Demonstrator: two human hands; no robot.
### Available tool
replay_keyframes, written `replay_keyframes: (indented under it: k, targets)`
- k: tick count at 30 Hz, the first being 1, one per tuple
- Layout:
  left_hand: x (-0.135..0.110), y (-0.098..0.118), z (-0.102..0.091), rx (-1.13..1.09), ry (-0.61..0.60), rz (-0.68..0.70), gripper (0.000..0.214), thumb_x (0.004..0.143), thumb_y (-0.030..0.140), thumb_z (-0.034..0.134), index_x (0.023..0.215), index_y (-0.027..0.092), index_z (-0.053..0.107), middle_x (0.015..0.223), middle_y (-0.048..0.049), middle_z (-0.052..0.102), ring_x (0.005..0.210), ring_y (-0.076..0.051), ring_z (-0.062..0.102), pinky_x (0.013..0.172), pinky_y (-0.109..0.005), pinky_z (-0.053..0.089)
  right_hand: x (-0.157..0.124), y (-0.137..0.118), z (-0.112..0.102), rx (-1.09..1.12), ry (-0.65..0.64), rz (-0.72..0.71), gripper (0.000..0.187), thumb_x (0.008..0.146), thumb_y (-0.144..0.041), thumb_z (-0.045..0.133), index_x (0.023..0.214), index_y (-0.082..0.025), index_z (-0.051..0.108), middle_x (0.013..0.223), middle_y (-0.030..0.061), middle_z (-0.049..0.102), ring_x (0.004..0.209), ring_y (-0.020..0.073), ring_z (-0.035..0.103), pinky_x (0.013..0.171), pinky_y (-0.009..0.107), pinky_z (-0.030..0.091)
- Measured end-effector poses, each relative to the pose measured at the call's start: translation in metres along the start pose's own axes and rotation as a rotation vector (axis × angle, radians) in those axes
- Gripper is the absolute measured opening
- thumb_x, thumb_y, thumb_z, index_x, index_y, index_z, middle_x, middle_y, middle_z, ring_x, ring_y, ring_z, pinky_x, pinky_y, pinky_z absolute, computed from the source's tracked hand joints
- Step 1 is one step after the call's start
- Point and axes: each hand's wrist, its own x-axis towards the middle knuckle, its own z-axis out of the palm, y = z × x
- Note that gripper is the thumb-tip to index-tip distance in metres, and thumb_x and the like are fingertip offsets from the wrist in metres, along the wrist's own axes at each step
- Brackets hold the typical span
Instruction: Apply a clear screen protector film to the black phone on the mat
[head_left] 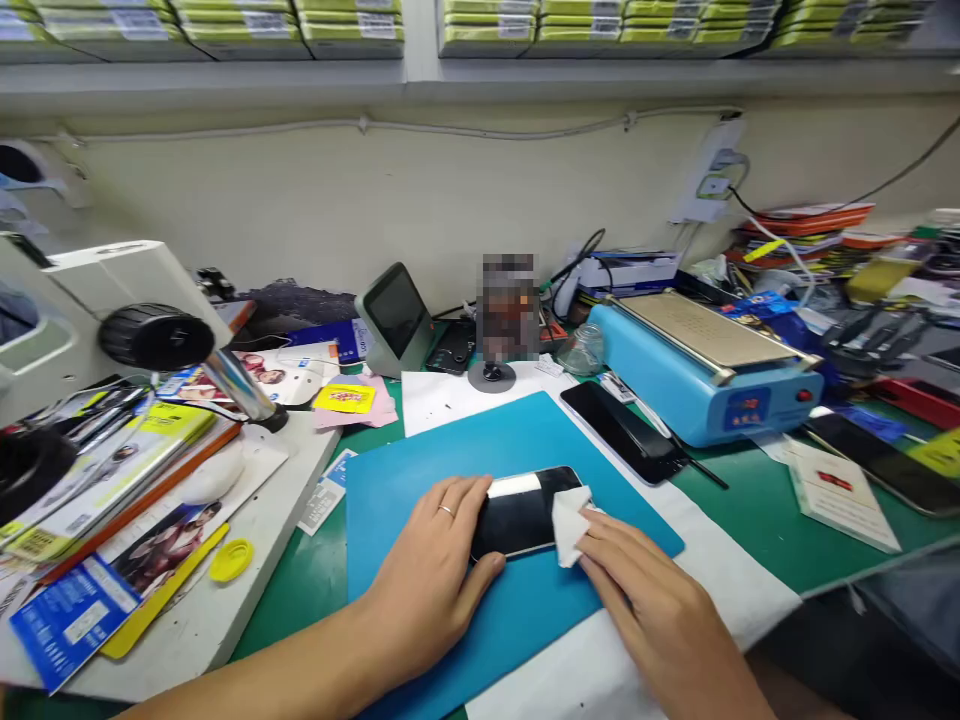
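A black phone [521, 508] lies screen up on a blue mat [450, 450]. My left hand [431, 570] grips the phone's left end, thumb along its near edge and fingers curled over the far edge. My right hand [645, 590] pinches a small white wipe [568, 520] and presses it on the phone's right end.
A second black phone [622, 430] lies right of the mat beside a light blue heating machine [705, 365]. A microscope [112, 320] and its white base [225, 580] with packets fill the left. Another phone [877, 460] and a booklet [840, 495] lie at right.
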Motion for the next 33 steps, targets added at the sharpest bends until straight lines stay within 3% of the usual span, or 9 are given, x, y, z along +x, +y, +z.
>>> replay_keyframes:
  k: [3,6,11,15,20,26,30,33]
  targets:
    - [-0.001,-0.002,0.003,0.007,0.010,0.020,0.056,0.102,0.026,0.052,0.152,0.025,0.027,0.145,-0.0119,0.048,0.131,-0.032,0.046,0.109,-0.054,0.042,0.013,-0.023,0.001,0.169,-0.043,0.046,0.024,0.099,-0.013,0.047,0.098,-0.019,0.071,0.100,0.0067,0.078,0.104,0.0195,0.072,0.091,0.029,0.060]
    - [-0.003,-0.004,0.004,0.008,0.014,0.037,0.057,0.103,0.028,0.051,0.154,0.025,0.023,0.144,-0.0126,0.048,0.130,-0.033,0.047,0.109,-0.055,0.042,0.026,-0.040,0.009,0.220,-0.170,0.058,0.029,0.098,-0.010,0.046,0.111,-0.018,0.071,0.114,0.0072,0.076,0.114,0.0190,0.068,0.100,0.032,0.056]
    - [-0.003,-0.004,0.004,0.005,0.012,0.028,0.060,0.103,0.025,0.050,0.154,0.024,0.020,0.144,-0.0130,0.049,0.131,-0.033,0.046,0.109,-0.055,0.043,0.039,-0.045,0.018,0.119,-0.397,-0.097,0.052,0.091,0.000,0.039,0.137,-0.016,0.059,0.143,0.0096,0.061,0.139,0.0218,0.049,0.116,0.045,0.042]
    - [-0.002,-0.002,0.002,-0.006,0.014,0.027,0.066,0.096,0.015,0.050,0.154,0.022,0.019,0.145,-0.0136,0.049,0.132,-0.032,0.047,0.109,-0.054,0.043,0.047,-0.045,0.019,0.083,-0.481,-0.193,0.064,0.088,-0.001,0.039,0.150,-0.020,0.044,0.152,0.0063,0.053,0.147,0.0202,0.037,0.118,0.048,0.038]
    - [0.000,-0.001,0.001,-0.005,0.012,0.038,0.065,0.099,0.019,0.051,0.154,0.023,0.018,0.146,-0.0136,0.048,0.133,-0.032,0.046,0.111,-0.055,0.042,0.049,-0.037,0.022,-0.023,-0.471,-0.229,0.064,0.087,-0.005,0.040,0.150,-0.018,0.044,0.155,0.0072,0.049,0.146,0.0222,0.040,0.116,0.050,0.039]
    - [0.001,0.002,-0.003,0.008,-0.009,0.008,0.062,0.099,0.022,0.055,0.152,0.022,0.022,0.145,-0.0133,0.048,0.132,-0.033,0.046,0.109,-0.056,0.043,0.028,0.010,0.009,-0.216,-0.347,-0.221,0.059,0.086,-0.003,0.038,0.142,-0.013,0.055,0.144,0.0092,0.061,0.132,0.0257,0.057,0.106,0.050,0.046]
    - [0.001,0.002,-0.004,0.005,-0.012,0.002,0.060,0.100,0.025,0.055,0.152,0.023,0.024,0.146,-0.0124,0.048,0.131,-0.032,0.045,0.109,-0.055,0.043,0.013,0.033,-0.002,-0.204,-0.266,-0.204,0.048,0.091,-0.012,0.043,0.135,-0.016,0.061,0.135,0.0087,0.068,0.122,0.0253,0.065,0.097,0.043,0.054]
    - [0.001,0.003,-0.006,0.004,-0.017,-0.002,0.059,0.100,0.025,0.054,0.152,0.022,0.025,0.146,-0.0120,0.048,0.132,-0.032,0.044,0.110,-0.054,0.043,0.008,0.045,-0.011,-0.151,-0.207,-0.160,0.039,0.093,-0.015,0.044,0.120,-0.020,0.071,0.120,0.0062,0.076,0.108,0.0230,0.072,0.087,0.036,0.059]
